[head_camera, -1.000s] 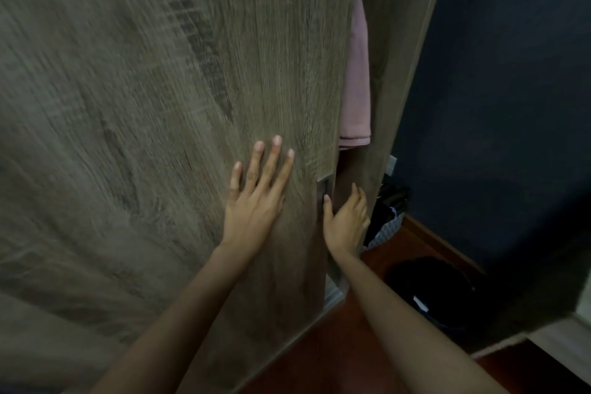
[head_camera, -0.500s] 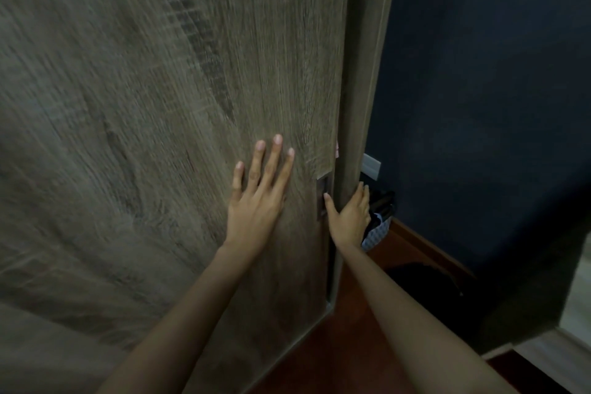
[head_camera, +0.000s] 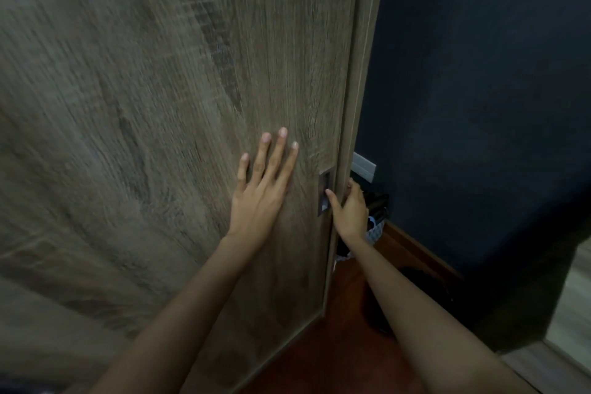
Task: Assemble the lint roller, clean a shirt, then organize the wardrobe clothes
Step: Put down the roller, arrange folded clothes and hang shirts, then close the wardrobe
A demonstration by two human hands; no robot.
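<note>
Head view: the wardrobe door point(head_camera: 160, 105) fills the left and middle of the frame, a tall wood-grain panel standing upright; its free edge lies against, or just beside, the side panel point(head_camera: 363, 73), and I cannot tell whether a gap is left. The left hand point(head_camera: 260, 198) lies flat on the door face, fingers straight and slightly spread, pressing. The right hand point(head_camera: 350, 213) sets its thumb at the recessed handle point(head_camera: 324, 193) while its bent fingers reach over the door's edge, a pinch on that edge, though how far they wrap is hidden.

By its look the door is stiff, broad and fairly heavy, with a smooth face that gives a flat palm little purchase; the recess and the free edge are the places to take hold. Fingers at the edge risk being nipped against the side panel.

No clothes, shirt or lint roller show here.

To the right stands a dark wall point(head_camera: 479, 73) with a pale socket plate point(head_camera: 364, 166); a patterned basket point(head_camera: 377, 230) sits on the red-brown floor point(head_camera: 335, 345) just beside the wardrobe's corner, so room on that side is narrow.
</note>
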